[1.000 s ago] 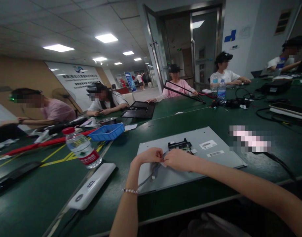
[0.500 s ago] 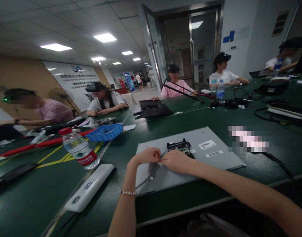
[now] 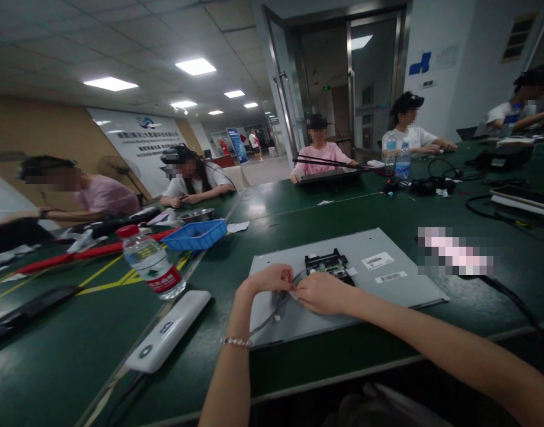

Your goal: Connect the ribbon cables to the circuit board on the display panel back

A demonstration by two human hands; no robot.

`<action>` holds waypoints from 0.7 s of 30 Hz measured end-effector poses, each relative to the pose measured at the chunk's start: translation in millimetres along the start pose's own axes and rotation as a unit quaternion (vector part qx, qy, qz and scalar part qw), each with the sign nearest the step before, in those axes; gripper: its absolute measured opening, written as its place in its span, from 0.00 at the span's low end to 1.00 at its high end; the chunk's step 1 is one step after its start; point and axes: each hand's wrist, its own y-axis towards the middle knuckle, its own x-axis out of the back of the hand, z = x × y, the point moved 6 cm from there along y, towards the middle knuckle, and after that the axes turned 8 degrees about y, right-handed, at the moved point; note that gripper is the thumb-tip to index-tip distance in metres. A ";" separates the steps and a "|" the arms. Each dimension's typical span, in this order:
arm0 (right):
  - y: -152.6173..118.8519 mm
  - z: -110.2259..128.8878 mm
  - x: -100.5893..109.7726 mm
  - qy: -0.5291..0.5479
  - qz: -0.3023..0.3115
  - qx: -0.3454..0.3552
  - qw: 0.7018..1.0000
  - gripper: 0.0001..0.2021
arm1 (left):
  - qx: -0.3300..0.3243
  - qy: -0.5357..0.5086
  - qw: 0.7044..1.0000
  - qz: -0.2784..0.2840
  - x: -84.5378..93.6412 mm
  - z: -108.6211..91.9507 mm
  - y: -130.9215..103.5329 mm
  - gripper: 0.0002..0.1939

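The left hand [image 3: 272, 277] and right hand [image 3: 323, 292] meet fingertip to fingertip, pinched nearly closed at the grey cable [image 3: 276, 309]; whose fingers grip it, I cannot tell. The cable lies over the metal panel [image 3: 400, 284], beside 1 circuit board [image 3: 332, 268].

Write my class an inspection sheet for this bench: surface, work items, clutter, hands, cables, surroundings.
Surface: green table, yellow tape lines at left; spills, nothing seen.
Work items: grey metal panel lying flat, circuit board partly covered by the right hand.
Clutter: red-capped bottle standing beside a white device; blue tray beyond.
Hands: left hand and right hand pinch at the grey cable; exact hold partly hidden.
Cables: grey cable across the panel; black cable at right.
Surroundings: seated people around the table, glass doors behind.
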 end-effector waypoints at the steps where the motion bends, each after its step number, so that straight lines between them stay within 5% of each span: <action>1: -0.9 0.7 0.1 0.002 0.003 0.000 1.000 0.12 | -0.003 -0.002 1.000 -0.001 0.1 -0.1 0.1 0.11; 21: -5.1 6.5 1.2 0.035 0.012 -0.011 0.999 0.12 | 0.019 -0.023 1.000 -0.009 0.5 8.2 -3.1 0.09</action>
